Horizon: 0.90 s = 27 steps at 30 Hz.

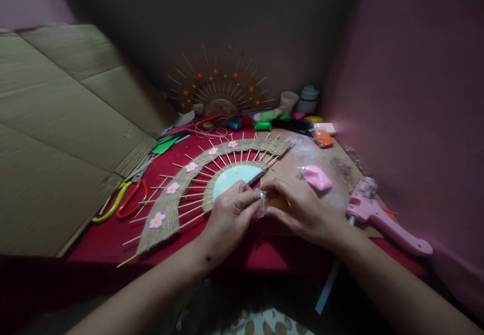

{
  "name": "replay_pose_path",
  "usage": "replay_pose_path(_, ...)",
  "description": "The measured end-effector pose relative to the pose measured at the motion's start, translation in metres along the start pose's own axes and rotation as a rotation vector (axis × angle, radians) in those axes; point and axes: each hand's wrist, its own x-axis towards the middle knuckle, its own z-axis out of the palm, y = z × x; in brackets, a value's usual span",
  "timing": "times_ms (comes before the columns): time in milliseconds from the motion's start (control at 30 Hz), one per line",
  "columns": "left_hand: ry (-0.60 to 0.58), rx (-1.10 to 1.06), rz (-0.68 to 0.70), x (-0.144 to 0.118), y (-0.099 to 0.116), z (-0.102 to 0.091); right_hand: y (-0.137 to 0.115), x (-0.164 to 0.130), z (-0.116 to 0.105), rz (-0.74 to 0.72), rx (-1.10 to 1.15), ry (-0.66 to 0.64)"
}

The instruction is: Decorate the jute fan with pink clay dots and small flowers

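Note:
Both hands meet over the front of the table around a small clear plastic packet [260, 205] with something yellow in it, perhaps clay. My left hand [232, 209] pinches the packet's twisted end. Curled around the yellow part is my right hand [302, 209], which hides much of it. Just beyond lies a half-round fan [181, 186] of sticks and woven twine, with a pale blue centre [234, 176]. Pink flowers with yellow middles, such as this flower [157, 220], sit along its outer band. A pink clay packet [317, 177] rests right of my hands.
A pink glue gun [385, 219] lies at the right on a brown board [340, 204]. Scissors [132, 199] are at the left beside a tall cardboard sheet [68, 138]. A second flowered fan [221, 85] leans at the back, near a cup [288, 101] and a lidded jar [308, 99].

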Motion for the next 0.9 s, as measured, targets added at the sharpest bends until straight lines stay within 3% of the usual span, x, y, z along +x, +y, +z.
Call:
replay_pose_path(133,0.037,0.128,0.192,-0.001,0.001,0.002,-0.001,-0.002,-0.001,0.051,0.110,0.002)
replay_pose_path(267,0.101,-0.004,0.082,0.004,0.005,-0.001,-0.003,-0.004,-0.002,0.042,0.250,0.048)
replay_pose_path(367,0.103,0.003,0.098,0.005,0.006,-0.002,-0.002,-0.005,-0.003,0.022,0.268,0.041)
replay_pose_path(567,0.009,0.069,0.270,-0.003,0.000,-0.004,0.003,-0.005,-0.004,0.003,0.126,0.041)
replay_pose_path(767,0.070,0.173,0.298,-0.017,-0.009,-0.012,0.009,-0.004,0.000,-0.001,-0.052,0.043)
replay_pose_path(900,0.070,0.385,0.332,-0.028,-0.021,-0.018,0.010,-0.003,0.002,0.039,-0.270,0.005)
